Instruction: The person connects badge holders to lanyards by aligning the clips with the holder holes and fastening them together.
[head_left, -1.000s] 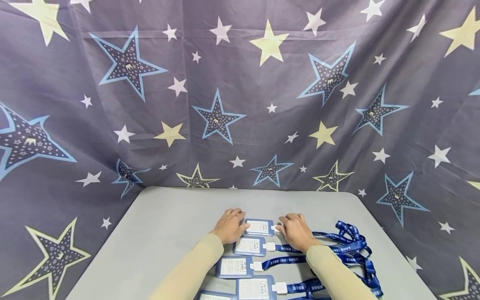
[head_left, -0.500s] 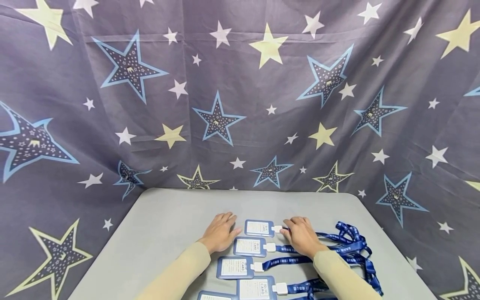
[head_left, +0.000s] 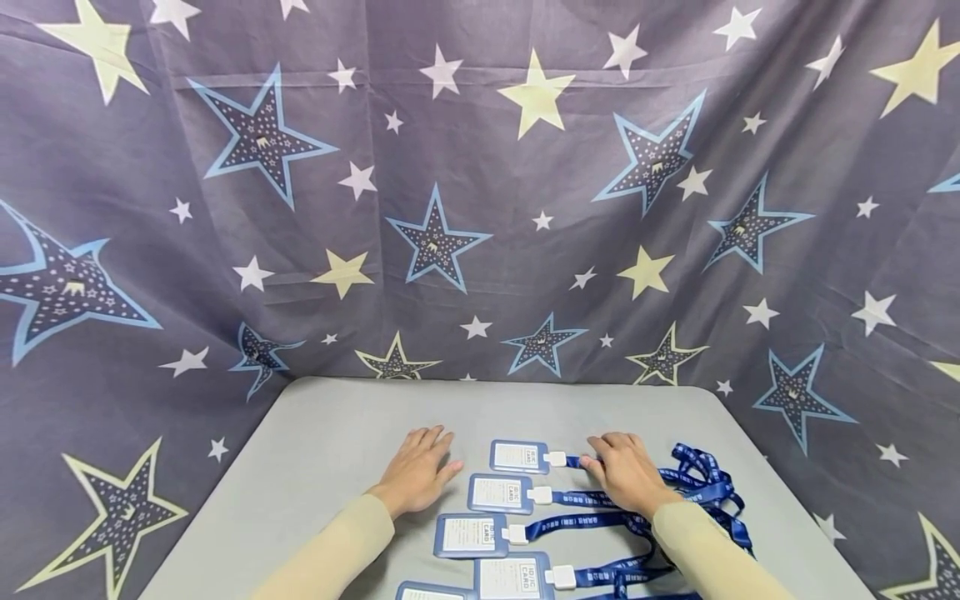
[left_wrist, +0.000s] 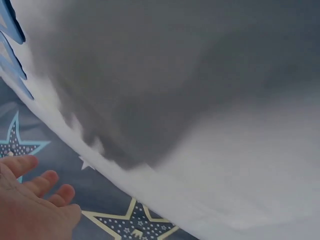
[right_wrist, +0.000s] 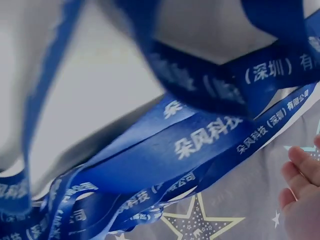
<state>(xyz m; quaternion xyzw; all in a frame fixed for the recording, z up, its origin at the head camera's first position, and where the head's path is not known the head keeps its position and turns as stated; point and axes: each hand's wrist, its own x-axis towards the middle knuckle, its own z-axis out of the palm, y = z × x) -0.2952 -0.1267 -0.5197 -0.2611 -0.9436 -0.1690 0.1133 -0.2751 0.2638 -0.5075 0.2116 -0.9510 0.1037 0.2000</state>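
Note:
Several blue-framed ID badge holders lie in a staggered column, with the farthest badge point(head_left: 517, 457) near the middle of the table. White clips join them to blue lanyards point(head_left: 577, 522) printed with white characters. My left hand point(head_left: 412, 473) is left of the badges and apart from them, its fingers spread; the left wrist view shows these fingers point(left_wrist: 42, 182) with nothing in them. My right hand point(head_left: 626, 472) lies over the farthest badge's lanyard, just right of its clip. Its fingers look loosely extended in the right wrist view; whether they touch the lanyard I cannot tell.
Lanyard loops pile up at the right point(head_left: 701, 475), partly behind my right forearm. The grey table point(head_left: 337, 417) has rounded far corners. A dark star-patterned curtain point(head_left: 480, 150) hangs behind it and along both sides.
My left hand has left the farthest badge's left edge and moved left. My right hand has slid right from its clip along the lanyard. The badges stay in place.

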